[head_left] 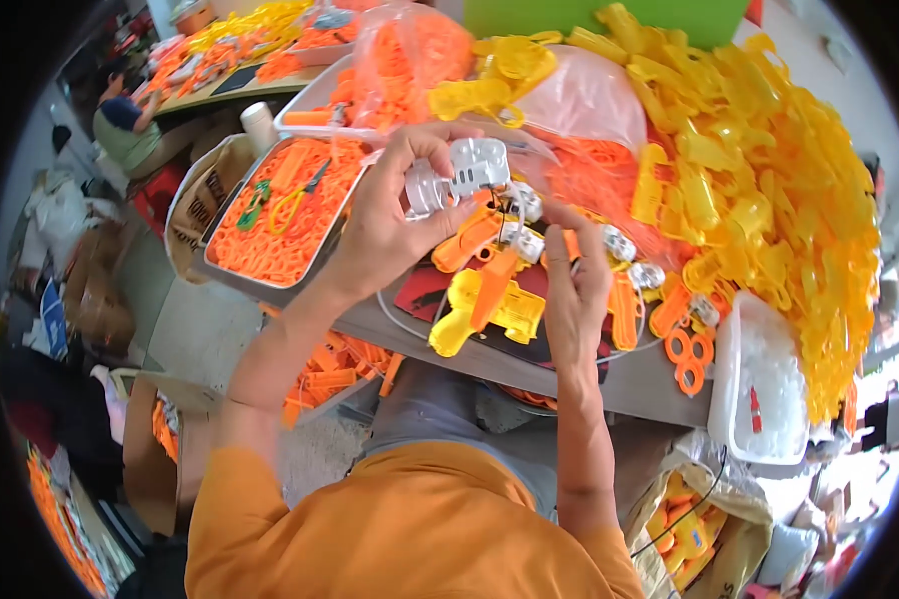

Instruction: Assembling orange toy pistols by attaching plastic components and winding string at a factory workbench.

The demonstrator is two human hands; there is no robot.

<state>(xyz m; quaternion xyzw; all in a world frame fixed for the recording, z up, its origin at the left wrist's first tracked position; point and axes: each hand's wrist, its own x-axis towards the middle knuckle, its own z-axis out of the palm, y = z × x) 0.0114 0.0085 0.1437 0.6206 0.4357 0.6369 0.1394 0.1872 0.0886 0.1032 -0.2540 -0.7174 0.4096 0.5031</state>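
My left hand (380, 225) is closed around a silver-and-clear plastic toy part (479, 166), held up above the table with thin wires hanging from it. My right hand (581, 295) is just to its right, fingers apart and stretched toward the wires, with no held thing visible. Below the hands a yellow plastic shell half (522, 309) lies near the table's front edge, an orange handle-shaped piece (493, 288) resting across it. Behind and beside them are several orange parts with silver ends, partly hidden by my hands.
A large heap of yellow shells (729, 170) rises at the right. On the left, a tray of orange parts (255, 245) carries yellow-handled scissors (288, 210). A white bin (724, 399) stands at the right edge beside orange rings (689, 359). A person (130, 125) sits at another table.
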